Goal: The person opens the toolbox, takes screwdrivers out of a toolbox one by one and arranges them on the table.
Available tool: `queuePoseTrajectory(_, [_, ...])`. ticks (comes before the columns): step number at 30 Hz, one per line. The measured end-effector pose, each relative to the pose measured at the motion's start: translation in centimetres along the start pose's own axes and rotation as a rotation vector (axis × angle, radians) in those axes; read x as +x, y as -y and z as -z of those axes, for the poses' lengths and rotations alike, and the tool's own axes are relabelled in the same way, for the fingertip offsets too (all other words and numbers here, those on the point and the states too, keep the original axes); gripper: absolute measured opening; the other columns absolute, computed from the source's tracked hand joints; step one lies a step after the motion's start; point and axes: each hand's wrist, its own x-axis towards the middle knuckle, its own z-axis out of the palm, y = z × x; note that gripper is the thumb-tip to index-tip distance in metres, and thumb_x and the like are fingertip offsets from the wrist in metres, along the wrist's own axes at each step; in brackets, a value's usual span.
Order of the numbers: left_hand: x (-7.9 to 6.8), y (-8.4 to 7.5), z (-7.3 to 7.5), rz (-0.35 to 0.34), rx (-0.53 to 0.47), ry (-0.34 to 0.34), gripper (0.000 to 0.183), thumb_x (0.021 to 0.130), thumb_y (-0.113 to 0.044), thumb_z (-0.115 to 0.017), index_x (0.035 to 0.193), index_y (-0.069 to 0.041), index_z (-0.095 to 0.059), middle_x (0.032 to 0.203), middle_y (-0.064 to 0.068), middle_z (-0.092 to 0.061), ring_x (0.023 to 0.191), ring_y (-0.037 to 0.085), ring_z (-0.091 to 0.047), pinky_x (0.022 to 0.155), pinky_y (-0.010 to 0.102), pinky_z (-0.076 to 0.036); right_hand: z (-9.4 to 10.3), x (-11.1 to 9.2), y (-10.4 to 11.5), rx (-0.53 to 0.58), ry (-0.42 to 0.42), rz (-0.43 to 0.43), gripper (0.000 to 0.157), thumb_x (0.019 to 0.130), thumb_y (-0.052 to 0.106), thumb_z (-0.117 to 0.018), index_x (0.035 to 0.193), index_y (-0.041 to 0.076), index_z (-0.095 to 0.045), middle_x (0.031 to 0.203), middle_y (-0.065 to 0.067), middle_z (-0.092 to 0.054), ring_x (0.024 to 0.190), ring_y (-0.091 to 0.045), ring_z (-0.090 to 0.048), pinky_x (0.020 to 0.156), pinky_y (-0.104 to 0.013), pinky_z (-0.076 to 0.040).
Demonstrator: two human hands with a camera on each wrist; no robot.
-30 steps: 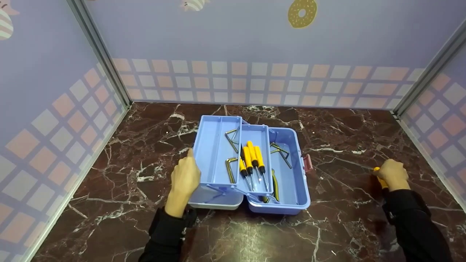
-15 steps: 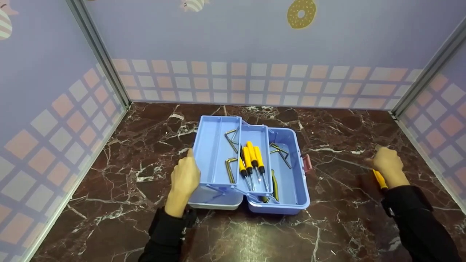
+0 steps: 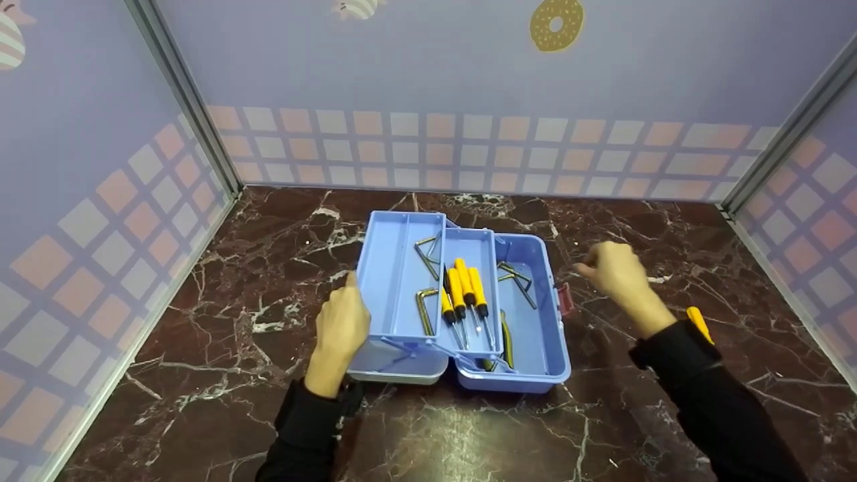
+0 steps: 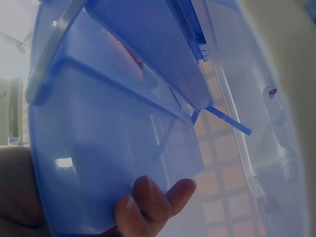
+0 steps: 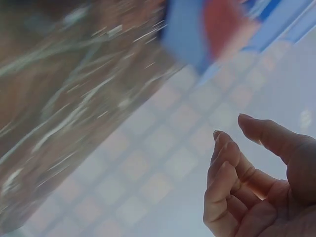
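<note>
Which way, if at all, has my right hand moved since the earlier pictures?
Yes: in the head view, your right hand has moved left and forward, away from the loose yellow handle and nearer the unmoved toolbox.

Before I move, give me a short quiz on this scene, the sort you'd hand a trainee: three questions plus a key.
1. How many yellow-handled screwdrivers lie in the middle tray of the toolbox?

2. True or false: the right hand holds nothing.

3. Which of these lies on the table, outside the toolbox?
A) the pliers
B) a hex key
C) a yellow-handled tool

Key:
1. Four.
2. True; the right wrist view shows a gap between thumb and fingers, with nothing in it.
3. C; it is to the right of the toolbox, partly hidden by the right sleeve in the head view.
</note>
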Motion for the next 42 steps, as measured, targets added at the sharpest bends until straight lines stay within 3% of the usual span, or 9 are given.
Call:
queuePoseTrajectory(9, [0.1, -0.1, -0.1, -0.007, 0.01, -0.001, 0.038, 0.084, 0.002, -0.043, 0.122, 0.009, -0.044, 0.086, 0.026, -0.06, 0.069, 0.044, -0.059, 0.054, 0.049, -0.048, -2.2, 0.6, 6.8, 0.047, 0.026, 0.15, 0.019, 0.076, 0.018, -0.067, 0.071, 0.0, -0.065, 0.069, -0.014, -0.064, 0.057, -0.026, -0.059, 0.057, -0.04, -0.049])
queuePoseTrajectory(16, [0.3, -0.3, 0.1, 0.019, -0.004, 0.023, 0.04, 0.086, 0.0, -0.043, 0.125, 0.007, -0.042, 0.089, 0.026, -0.06, 0.071, 0.043, -0.059, 0.056, 0.048, -0.048, -3.4, 0.9, 10.6, 0.035, 0.072, 0.251, 0.019, 0.077, 0.019, -0.066, 0.067, 0.003, -0.067, 0.064, -0.008, -0.063, 0.052, -0.02, -0.056, 0.053, -0.034, -0.048])
queuePoseTrajectory(27, [0.3, -0.2, 0.1, 0.023, -0.004, 0.02, 0.042, 0.085, 0.001, -0.042, 0.127, 0.007, -0.041, 0.092, 0.027, -0.06, 0.073, 0.044, -0.058, 0.057, 0.049, -0.047, -5.3, 1.8, 13.0, -0.046, 0.25, 0.134, 0.025, 0.078, 0.022, -0.065, 0.062, 0.003, -0.065, 0.056, -0.004, -0.057, 0.049, -0.016, -0.048, 0.049, -0.029, -0.04])
queuePoseTrajectory(36, [0.2, -0.2, 0.1, 0.029, -0.007, 0.022, 0.041, 0.085, 0.001, -0.043, 0.126, 0.007, -0.042, 0.091, 0.028, -0.059, 0.074, 0.044, -0.058, 0.057, 0.049, -0.047, -6.3, 1.9, 13.9, -0.191, 0.258, 0.058, 0.027, 0.08, 0.025, -0.062, 0.065, 0.006, -0.051, 0.078, -0.016, -0.056, 0.065, -0.028, -0.055, 0.053, -0.037, -0.045])
queuePoseTrajectory(42, [0.1, -0.1, 0.1, 0.032, -0.008, 0.021, 0.042, 0.085, 0.001, -0.044, 0.126, 0.006, -0.042, 0.092, 0.027, -0.06, 0.073, 0.044, -0.058, 0.057, 0.049, -0.047, -6.7, 2.1, 14.1, -0.221, 0.268, 0.06, 0.025, 0.08, 0.024, -0.061, 0.065, 0.007, -0.049, 0.073, -0.013, -0.055, 0.067, -0.029, -0.055, 0.055, -0.039, -0.046])
